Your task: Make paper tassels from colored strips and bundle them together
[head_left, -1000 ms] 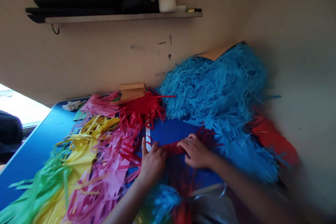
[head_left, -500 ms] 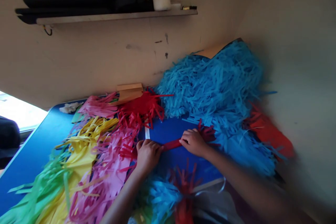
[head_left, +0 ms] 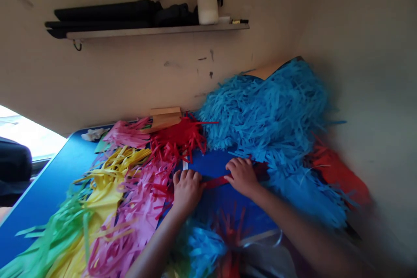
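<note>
Blue tabletop (head_left: pixel 55 182) filling the lower frame, big blue paper fringe heap (head_left: pixel 270 113) right of centre, red fringe (head_left: pixel 177 137) mid-frame, pink fringe (head_left: pixel 137 221), yellow fringe (head_left: pixel 104 182) and green fringe (head_left: pixel 48 234) lower left, wooden block (head_left: pixel 164 117) by the wall, red paper strip (head_left: pixel 216 181) flat at centre.

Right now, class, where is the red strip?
At the head view's centre, the red strip lies on the blue table between the left hand and right hand, below the blue fringe pile.
</note>
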Motion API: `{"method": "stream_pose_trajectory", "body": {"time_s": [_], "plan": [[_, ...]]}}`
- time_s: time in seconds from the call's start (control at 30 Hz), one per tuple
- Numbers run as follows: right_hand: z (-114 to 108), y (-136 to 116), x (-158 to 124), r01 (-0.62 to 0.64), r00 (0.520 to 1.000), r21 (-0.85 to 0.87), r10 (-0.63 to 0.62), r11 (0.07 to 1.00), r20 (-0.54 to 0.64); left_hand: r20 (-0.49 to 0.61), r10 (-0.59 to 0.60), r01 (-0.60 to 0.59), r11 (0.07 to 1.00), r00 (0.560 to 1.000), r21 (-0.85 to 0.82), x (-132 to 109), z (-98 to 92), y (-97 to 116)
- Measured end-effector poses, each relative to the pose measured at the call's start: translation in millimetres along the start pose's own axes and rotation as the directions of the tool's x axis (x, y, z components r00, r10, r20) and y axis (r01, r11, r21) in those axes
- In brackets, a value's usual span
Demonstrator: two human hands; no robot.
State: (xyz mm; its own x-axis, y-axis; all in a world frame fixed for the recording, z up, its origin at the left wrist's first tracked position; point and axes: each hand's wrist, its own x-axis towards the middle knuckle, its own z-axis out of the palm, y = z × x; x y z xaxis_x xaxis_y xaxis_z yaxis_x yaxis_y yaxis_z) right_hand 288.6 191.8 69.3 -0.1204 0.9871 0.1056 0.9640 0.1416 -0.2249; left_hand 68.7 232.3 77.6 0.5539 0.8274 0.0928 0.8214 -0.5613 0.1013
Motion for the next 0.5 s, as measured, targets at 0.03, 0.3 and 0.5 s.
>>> {"method": "stream_pose_trajectory", "body": {"time_s": [0.03,0.3,0.5], "plan": [[-1,-1,-2,0.081,0.997,-0.002,-0.081,0.997,-0.018,-0.017,0.034,-0.034,0.999,0.999,0.004,-1,0.1,0],[15,2,3,0.391,0.92,0.024,-0.391,0.92,0.022,-0.078,0.23,-0.23,0.973,0.97,-0.001,-10,8.8,3],[8,-11,8,0.336,0.942,0.022,-0.335,0.942,-0.034,-0.177,0.201,-0.204,0.979,0.963,0.0,-7,17.1,2]]}}
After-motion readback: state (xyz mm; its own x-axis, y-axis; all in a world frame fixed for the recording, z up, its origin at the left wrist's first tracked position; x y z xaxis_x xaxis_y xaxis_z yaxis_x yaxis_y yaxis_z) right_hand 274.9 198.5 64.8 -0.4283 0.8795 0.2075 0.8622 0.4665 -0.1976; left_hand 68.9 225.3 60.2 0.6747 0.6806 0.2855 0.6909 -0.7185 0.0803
